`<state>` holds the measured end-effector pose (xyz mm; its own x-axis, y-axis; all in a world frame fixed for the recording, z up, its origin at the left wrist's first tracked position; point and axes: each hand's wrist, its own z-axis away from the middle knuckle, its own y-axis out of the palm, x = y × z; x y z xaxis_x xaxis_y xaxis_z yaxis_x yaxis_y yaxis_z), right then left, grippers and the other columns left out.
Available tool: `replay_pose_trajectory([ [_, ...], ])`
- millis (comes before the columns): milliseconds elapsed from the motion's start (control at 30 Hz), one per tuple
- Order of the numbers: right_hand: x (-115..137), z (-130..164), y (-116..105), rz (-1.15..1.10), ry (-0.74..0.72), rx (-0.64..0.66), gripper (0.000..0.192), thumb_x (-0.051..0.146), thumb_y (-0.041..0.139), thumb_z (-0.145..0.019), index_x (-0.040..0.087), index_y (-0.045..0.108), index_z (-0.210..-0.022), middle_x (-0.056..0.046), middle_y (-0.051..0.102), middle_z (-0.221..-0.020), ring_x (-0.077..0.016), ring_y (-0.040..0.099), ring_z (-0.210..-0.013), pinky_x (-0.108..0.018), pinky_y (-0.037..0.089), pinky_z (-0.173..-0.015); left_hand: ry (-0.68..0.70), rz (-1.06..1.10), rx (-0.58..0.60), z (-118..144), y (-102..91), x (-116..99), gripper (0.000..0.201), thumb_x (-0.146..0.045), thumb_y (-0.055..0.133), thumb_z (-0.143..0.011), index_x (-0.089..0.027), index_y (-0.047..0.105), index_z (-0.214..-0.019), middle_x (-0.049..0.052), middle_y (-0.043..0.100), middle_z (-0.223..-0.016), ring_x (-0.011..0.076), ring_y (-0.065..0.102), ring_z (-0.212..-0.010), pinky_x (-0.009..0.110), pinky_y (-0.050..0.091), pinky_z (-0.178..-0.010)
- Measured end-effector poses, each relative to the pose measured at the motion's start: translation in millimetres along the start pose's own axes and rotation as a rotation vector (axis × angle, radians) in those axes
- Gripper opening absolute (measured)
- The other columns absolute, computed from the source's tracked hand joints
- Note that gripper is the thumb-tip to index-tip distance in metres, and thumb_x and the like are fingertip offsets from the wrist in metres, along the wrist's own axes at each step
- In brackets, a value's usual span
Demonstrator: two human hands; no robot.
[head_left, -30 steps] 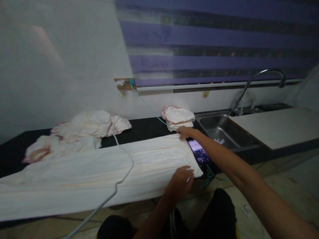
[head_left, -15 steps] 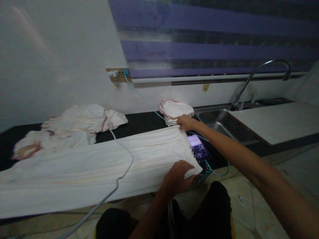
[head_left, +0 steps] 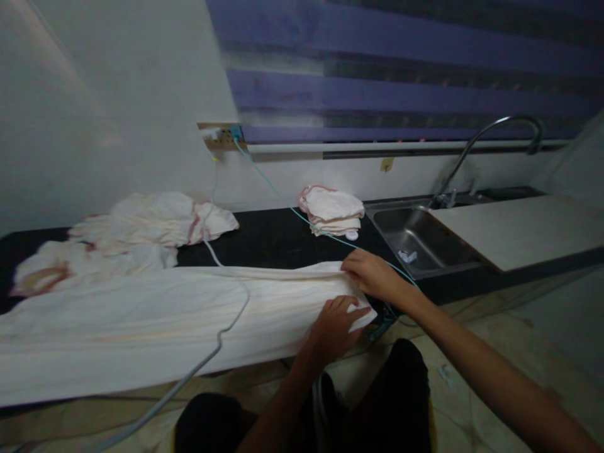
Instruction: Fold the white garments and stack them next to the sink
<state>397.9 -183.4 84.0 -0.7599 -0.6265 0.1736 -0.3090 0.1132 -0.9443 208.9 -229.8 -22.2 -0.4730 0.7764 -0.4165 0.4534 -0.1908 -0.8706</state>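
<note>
My right hand (head_left: 372, 275) pinches the cloth's (head_left: 155, 321) far edge, left hand (head_left: 336, 326) presses its near corner flat; its length runs leftward along the tabletop (head_left: 278, 239).

A black counter (head_left: 278, 239) runs along a white wall (head_left: 117, 94). At its far left lies a heap of crumpled white cloths (head_left: 127, 233) with red edging. Further right, near the wall, sits a small stack of folded cloths (head_left: 333, 211). A steel sink (head_left: 418, 242) is set into the counter just right of that stack, with a curved tap (head_left: 491, 141) rising behind it and a pale board (head_left: 519, 229) covering its right part. A socket (head_left: 219, 134) on the wall feeds 2 cables: a white one (head_left: 221, 327) and a teal one (head_left: 283, 201). Purple striped blinds (head_left: 401, 69) hang above.
</note>
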Motion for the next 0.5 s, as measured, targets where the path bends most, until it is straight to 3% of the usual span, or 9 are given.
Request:
replay_pose_trajectory([
  [167, 37, 69, 41, -0.095, 0.151, -0.245, 0.028, 0.003, 0.054, -0.093, 0.02, 0.072, -0.105, -0.01, 0.074, -0.106, -0.0269, 0.063, -0.107, -0.042, 0.055, -0.094, -0.036, -0.002, 0.026, -1, -0.3, -2, 0.03, -0.031, 0.065, -0.094, -0.022, 0.069, -0.123, 0.011, 0.068, -0.13, 0.0284, 0.064, -0.119, 0.044, 0.051, -0.104],
  [333, 55, 106, 79, -0.199, 0.274, -0.497, 0.035, 0.004, 0.052, -0.093, 0.025, 0.07, -0.114, -0.008, 0.076, -0.113, -0.0279, 0.064, -0.112, -0.05, 0.057, -0.097, -0.049, 0.022, 0.038, 7, -8.3, -13, 0.036, -0.037, 0.058, -0.1, -0.027, 0.066, -0.133, 0.006, 0.078, -0.107, 0.0214, 0.072, -0.087, 0.032, 0.056, -0.083],
  [500, 59, 115, 90, -0.228, 0.35, -0.587, 0.031, 0.007, 0.053, -0.094, 0.026, 0.071, -0.111, -0.008, 0.077, -0.11, -0.0279, 0.066, -0.11, -0.052, 0.058, -0.097, -0.114, -0.015, -0.021, 24, -7.0, -16, 0.038, -0.033, 0.066, -0.095, -0.02, 0.067, -0.131, 0.014, 0.075, -0.121, 0.0294, 0.073, -0.105, 0.044, 0.056, -0.098],
])
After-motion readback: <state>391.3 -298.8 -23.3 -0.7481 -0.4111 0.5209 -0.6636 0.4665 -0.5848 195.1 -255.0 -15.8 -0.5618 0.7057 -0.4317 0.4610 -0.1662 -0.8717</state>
